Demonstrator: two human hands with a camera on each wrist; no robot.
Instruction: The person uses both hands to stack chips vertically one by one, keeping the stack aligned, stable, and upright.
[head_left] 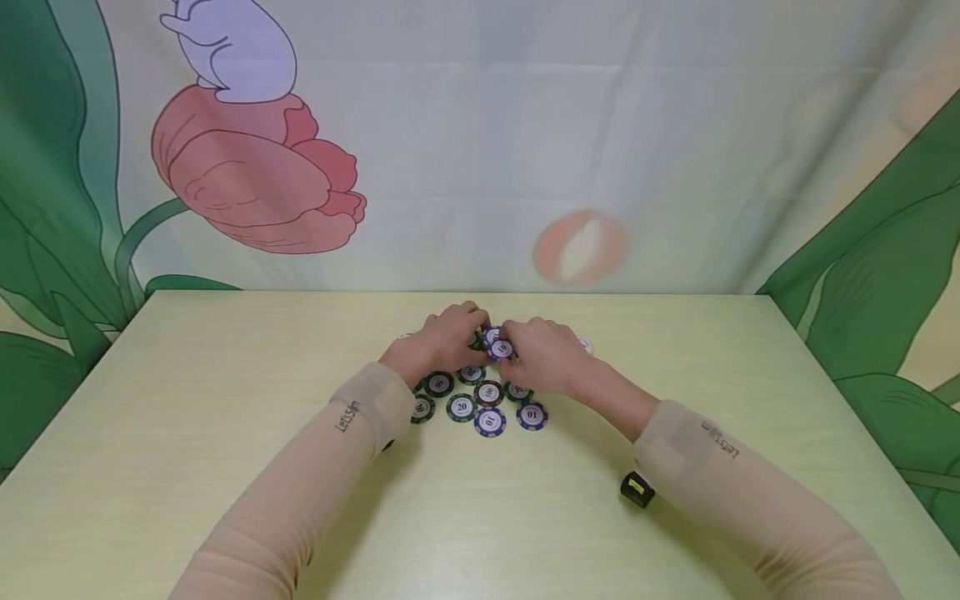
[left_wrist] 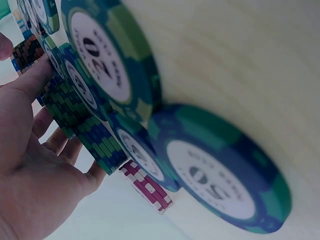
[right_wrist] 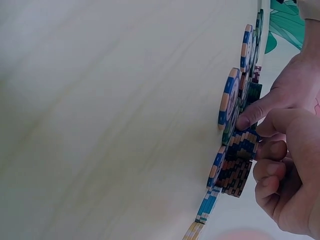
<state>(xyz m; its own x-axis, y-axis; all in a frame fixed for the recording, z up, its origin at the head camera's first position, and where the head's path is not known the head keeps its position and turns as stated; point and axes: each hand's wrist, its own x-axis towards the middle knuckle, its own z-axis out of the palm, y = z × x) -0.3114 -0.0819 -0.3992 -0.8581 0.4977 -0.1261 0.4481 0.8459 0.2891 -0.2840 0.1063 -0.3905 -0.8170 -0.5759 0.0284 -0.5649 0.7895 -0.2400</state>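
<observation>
Poker chips lie and stand in a group at the table's middle. In the head view, my left hand (head_left: 450,336) and right hand (head_left: 546,357) meet at blue-edged poker chips (head_left: 501,350). The right wrist view shows a blue stack (right_wrist: 243,144), with the left thumb (right_wrist: 245,121) against it and my right index finger at its top. My other right fingers curl behind the stacks. In the left wrist view, my left thumb lies in front of the row and the other fingers behind green stacks (left_wrist: 65,102).
Flat chips lie nearer me, among them a green 20 chip (head_left: 462,407) and a blue 10 chip (head_left: 490,422). A black stack (right_wrist: 235,177) and light-blue chips (right_wrist: 207,205) stand beside the blue stack. Maroon chips (left_wrist: 147,187) end the row. The table (head_left: 465,517) meets a printed curtain.
</observation>
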